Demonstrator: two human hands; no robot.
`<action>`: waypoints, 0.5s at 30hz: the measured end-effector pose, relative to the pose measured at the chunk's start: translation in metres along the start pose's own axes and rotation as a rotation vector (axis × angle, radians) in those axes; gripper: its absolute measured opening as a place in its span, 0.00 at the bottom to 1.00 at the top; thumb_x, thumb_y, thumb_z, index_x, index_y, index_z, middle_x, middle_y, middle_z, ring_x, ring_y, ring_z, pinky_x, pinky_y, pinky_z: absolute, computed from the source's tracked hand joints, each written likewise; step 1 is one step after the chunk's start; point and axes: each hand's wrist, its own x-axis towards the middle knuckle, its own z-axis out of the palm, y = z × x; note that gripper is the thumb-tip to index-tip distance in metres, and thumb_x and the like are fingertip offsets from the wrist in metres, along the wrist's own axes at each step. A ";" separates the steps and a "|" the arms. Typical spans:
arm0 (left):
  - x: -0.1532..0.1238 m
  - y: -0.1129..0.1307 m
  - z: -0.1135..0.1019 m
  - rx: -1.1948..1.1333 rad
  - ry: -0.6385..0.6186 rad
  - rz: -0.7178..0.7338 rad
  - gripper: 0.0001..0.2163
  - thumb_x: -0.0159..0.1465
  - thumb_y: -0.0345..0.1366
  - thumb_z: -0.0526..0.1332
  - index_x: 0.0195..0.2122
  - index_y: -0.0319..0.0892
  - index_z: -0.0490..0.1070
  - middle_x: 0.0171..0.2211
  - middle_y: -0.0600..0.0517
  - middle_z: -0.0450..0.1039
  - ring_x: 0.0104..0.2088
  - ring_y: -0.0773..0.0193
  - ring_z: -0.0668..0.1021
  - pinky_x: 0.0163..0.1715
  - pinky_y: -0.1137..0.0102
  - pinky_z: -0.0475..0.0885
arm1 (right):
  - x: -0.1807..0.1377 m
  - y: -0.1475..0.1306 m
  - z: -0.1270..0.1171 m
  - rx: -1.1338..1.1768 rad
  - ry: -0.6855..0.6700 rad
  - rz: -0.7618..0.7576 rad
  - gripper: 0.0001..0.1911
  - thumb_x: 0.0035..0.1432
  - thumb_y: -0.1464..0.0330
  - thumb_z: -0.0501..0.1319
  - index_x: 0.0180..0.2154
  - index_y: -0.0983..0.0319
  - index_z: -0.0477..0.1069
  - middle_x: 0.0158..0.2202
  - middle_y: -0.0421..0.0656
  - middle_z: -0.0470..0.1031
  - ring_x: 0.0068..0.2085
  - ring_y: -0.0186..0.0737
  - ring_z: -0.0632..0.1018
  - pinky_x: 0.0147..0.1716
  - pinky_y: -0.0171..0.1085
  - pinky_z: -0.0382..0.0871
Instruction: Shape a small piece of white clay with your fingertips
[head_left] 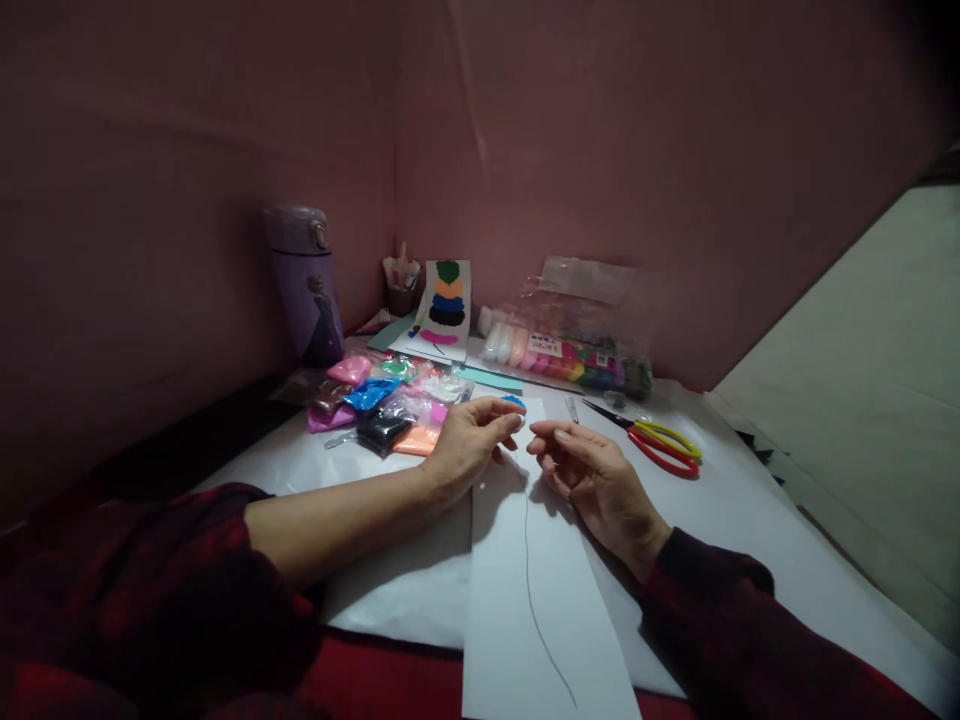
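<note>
My left hand (469, 440) hovers over a white paper strip (532, 600) with its fingertips pinched on a small pale lump, probably clay (520, 422). My right hand (592, 475) is just to the right, fingers curled toward the same spot and nearly touching the left fingertips. A thin dark line, drawn or a thread, runs down the strip (529, 560) from below the hands. A small blue clay bit (514, 401) lies on the paper just behind the left fingertips.
Several small bags of coloured clay (382, 400) lie to the left. Red and yellow scissors (652, 440) rest to the right. Behind are a clay pack (570, 350), a card with coloured shapes (446, 300), a purple flask (304, 285) and a small cup of tools (401, 285).
</note>
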 end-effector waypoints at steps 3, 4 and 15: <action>0.001 -0.001 -0.001 0.070 0.001 0.049 0.09 0.55 0.34 0.65 0.35 0.34 0.75 0.22 0.55 0.70 0.21 0.73 0.70 0.18 0.78 0.62 | 0.001 0.000 0.001 0.000 0.016 -0.004 0.11 0.51 0.67 0.65 0.37 0.65 0.77 0.32 0.48 0.80 0.23 0.32 0.72 0.15 0.27 0.59; 0.001 -0.002 -0.002 0.093 -0.001 0.086 0.09 0.55 0.34 0.65 0.35 0.35 0.75 0.24 0.53 0.71 0.23 0.73 0.70 0.20 0.78 0.64 | 0.001 -0.001 0.001 -0.003 0.026 0.002 0.11 0.51 0.67 0.65 0.38 0.65 0.76 0.33 0.49 0.81 0.22 0.32 0.72 0.14 0.28 0.59; 0.008 -0.010 -0.008 0.398 0.003 0.391 0.01 0.55 0.30 0.64 0.29 0.39 0.73 0.29 0.52 0.71 0.30 0.69 0.71 0.31 0.74 0.67 | 0.003 -0.002 -0.004 -0.015 0.014 0.000 0.15 0.51 0.68 0.60 0.41 0.65 0.76 0.39 0.53 0.82 0.14 0.26 0.63 0.12 0.30 0.49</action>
